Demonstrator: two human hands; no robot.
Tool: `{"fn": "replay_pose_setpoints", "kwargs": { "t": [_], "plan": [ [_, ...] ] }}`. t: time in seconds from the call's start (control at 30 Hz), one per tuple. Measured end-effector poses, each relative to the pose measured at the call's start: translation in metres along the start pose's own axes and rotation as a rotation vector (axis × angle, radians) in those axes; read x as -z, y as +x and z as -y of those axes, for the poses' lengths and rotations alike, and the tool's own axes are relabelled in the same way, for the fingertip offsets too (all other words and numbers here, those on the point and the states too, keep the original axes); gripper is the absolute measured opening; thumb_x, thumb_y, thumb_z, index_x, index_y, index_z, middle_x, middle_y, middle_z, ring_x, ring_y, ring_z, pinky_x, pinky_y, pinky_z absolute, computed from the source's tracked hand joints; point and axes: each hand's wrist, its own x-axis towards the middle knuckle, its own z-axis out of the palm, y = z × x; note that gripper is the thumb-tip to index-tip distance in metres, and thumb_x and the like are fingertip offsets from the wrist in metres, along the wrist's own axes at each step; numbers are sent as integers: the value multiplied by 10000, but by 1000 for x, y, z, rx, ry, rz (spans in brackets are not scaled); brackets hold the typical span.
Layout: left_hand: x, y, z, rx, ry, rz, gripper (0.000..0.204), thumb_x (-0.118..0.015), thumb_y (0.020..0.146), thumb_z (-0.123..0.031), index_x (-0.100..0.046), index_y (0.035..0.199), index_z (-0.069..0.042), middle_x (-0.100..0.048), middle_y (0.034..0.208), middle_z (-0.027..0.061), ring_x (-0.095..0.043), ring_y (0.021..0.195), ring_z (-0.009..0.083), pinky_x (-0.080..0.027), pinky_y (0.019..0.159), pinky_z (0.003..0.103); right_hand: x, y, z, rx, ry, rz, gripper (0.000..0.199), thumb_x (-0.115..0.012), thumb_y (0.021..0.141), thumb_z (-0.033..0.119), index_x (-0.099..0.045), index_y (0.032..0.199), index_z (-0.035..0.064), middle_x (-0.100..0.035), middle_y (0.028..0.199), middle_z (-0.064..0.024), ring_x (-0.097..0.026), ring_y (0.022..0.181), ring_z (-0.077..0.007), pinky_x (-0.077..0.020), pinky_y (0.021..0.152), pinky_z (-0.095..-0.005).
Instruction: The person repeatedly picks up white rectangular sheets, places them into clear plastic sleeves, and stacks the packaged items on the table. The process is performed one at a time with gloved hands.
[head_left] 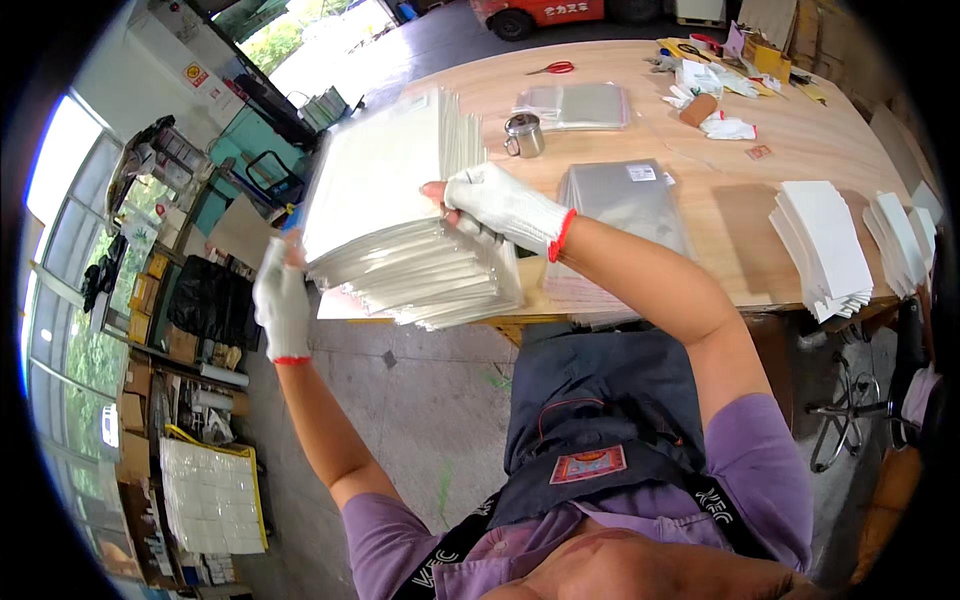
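A tall, slightly fanned stack of white sheets in clear plastic sleeves (385,185) rises at the table's left end. My right hand (505,208), in a white glove with bare fingertips and a red cuff, is closed at the stack's right side. Its thumb and fingers pinch the edge of the topmost white sheet in clear plastic. At the stack's left corner is my left hand (283,302), gloved the same way. Its fingers are stretched up along the edge and touch it; their far side is hidden.
Behind my right forearm lies a pile of clear plastic bags (625,200). Farther back are a metal cup (523,136), another bag pile (575,106) and red scissors (553,68). White card stacks (825,240) stand at the right, gloves (728,127) at the far right. Shelves (150,300) line the left.
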Motion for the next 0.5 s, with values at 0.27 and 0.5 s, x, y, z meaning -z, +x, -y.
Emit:
{"fn": "replay_pose_setpoints", "kwargs": {
  "t": [0.27, 0.5],
  "plan": [
    [-68, -65, 38, 218, -648, -305, 498, -440, 915, -240, -320, 1355, -40, -362, 1345, 203, -335, 1266, 320, -315, 1048, 428, 51, -65, -70, 112, 176, -88, 373, -426, 927, 419, -604, 874, 95, -566, 617, 4, -487, 474, -73, -378, 444, -205],
    [-151, -245, 215, 693, -500, -45, 373, -434, 904, -147, -459, 1242, 12, -568, 1122, 152, -529, 984, 192, -408, 881, 306, 172, -281, -173, -224, 38, -1061, 239, -384, 879, 160, -573, 965, 40, -559, 720, -44, -515, 575, -106, -434, 527, -236]
  ]
}}
